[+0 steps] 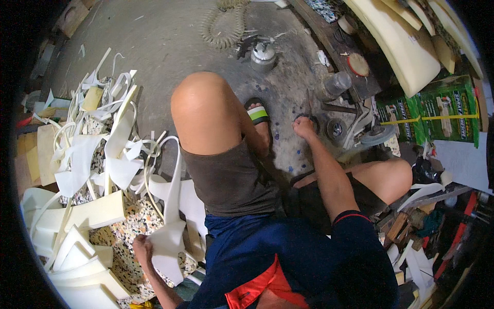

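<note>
My left hand (143,249) is low at the left, closed on a white foam piece (170,237) that has a long strip rising from it. My right hand (304,126) reaches out to the floor in front of me, its fingers closed on a small dark round object that I cannot make out. It is just right of my sandalled foot (259,117). My bare left knee (206,110) rises between the two hands.
A heap of white foam offcuts (98,154) and speckled foam (131,219) lies at the left. On the floor ahead stand a metal canister (263,54), a coiled hose (224,26), a clear jar (337,83). Foam slabs (396,46) and green boxes (437,110) are at the right.
</note>
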Motion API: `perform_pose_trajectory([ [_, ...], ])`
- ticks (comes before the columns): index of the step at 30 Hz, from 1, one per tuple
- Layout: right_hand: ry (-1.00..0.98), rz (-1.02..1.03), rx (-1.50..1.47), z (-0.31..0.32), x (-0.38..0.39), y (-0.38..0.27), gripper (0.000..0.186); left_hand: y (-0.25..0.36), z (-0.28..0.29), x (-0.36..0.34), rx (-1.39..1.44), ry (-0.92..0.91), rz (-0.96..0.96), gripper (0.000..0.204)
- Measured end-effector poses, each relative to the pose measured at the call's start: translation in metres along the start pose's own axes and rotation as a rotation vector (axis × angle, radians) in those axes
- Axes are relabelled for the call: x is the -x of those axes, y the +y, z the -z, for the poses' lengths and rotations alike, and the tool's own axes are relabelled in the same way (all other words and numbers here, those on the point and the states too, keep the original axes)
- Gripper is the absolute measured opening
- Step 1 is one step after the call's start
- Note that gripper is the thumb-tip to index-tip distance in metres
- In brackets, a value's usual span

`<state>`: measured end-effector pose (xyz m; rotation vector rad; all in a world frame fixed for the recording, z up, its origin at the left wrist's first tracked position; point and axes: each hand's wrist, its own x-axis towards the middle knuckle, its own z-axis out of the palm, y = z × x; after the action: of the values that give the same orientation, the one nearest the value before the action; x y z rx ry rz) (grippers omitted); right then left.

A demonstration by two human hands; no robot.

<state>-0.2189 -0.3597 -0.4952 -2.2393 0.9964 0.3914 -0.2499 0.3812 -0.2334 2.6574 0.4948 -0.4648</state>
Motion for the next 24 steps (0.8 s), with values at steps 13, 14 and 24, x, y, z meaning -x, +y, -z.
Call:
perform_pose_trajectory([
  [13,0.256,0.882,-0.640,0.159,0.116,-0.325,0.028,0.066,0.104,0.035,0.416,0.325,0.008,0.028],
  [14,0.155,1.048,-0.638,0.147,0.149,-0.357,0.027,0.070,0.103,0.036,0.424,0.319,0.082,0.027],
  [24,-0.937,1.592,0.013,-0.109,0.369,-0.438,0.073,0.076,0.083,0.055,0.562,0.246,-0.080,0.022],
])
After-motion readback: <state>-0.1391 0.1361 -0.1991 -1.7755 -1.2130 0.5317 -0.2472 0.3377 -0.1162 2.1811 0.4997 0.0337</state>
